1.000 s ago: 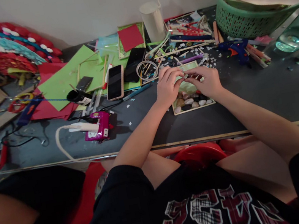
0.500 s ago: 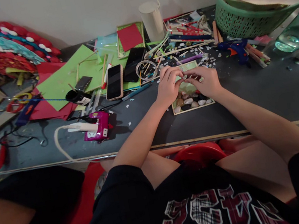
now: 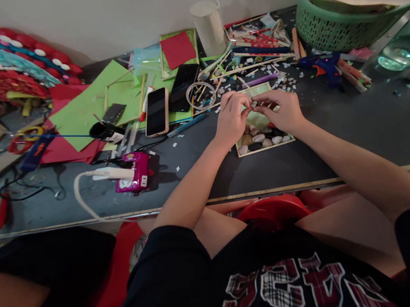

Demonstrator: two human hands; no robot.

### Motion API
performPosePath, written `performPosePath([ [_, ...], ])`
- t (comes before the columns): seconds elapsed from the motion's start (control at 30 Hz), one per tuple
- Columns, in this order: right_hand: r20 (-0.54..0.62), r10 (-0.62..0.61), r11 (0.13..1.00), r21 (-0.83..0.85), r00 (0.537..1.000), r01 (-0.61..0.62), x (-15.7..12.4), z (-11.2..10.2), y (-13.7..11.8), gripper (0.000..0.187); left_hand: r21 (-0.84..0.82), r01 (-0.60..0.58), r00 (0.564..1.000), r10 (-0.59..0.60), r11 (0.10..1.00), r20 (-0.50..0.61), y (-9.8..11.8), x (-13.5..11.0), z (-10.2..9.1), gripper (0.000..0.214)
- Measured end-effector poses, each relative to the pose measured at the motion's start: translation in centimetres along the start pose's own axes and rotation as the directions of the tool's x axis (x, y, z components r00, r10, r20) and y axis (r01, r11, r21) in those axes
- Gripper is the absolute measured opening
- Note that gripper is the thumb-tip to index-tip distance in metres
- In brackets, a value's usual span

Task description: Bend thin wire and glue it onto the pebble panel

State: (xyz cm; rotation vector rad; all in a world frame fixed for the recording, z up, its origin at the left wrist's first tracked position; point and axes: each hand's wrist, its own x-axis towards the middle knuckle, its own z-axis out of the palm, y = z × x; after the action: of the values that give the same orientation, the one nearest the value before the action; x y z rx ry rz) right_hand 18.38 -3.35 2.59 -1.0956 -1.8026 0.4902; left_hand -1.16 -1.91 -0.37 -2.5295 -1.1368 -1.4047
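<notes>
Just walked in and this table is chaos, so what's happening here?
A seated person works over a small wooden frame holding pebbles on the dark table. The left hand and right hand meet above it, pinching a small piece too tiny to identify. Two phones and a blue glue gun lie nearby.

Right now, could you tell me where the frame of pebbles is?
In the head view the frame of pebbles lies just right of centre, under the left hand and right hand, right of the pink device.
</notes>
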Motion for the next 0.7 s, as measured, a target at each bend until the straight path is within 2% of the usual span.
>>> performPosePath([
  [0.13,-0.001,0.006,0.999,-0.033,1.000,-0.006,0.00,0.06,0.14,0.020,0.008,0.004,1.000,-0.004,1.000,0.022,0.14,0.17,-0.12,0.020],
  [0.3,0.008,-0.002,0.999,-0.037,1.000,0.003,-0.03,-0.01,0.09,0.019,0.021,-0.008,1.000,0.008,1.000,-0.006,0.37,0.37,-0.29,0.023],
  [0.53,0.028,-0.069,0.997,-0.032,0.997,0.070,-0.06,-0.31,0.06,0.019,-0.058,-0.026,0.999,0.025,0.998,-0.022,0.46,0.35,-0.26,0.026],
  [0.7,0.004,-0.042,0.999,-0.031,0.999,0.042,-0.02,-0.21,0.19,0.019,0.000,0.016,1.000,-0.016,1.000,-0.001,0.53,0.36,-0.35,0.023],
])
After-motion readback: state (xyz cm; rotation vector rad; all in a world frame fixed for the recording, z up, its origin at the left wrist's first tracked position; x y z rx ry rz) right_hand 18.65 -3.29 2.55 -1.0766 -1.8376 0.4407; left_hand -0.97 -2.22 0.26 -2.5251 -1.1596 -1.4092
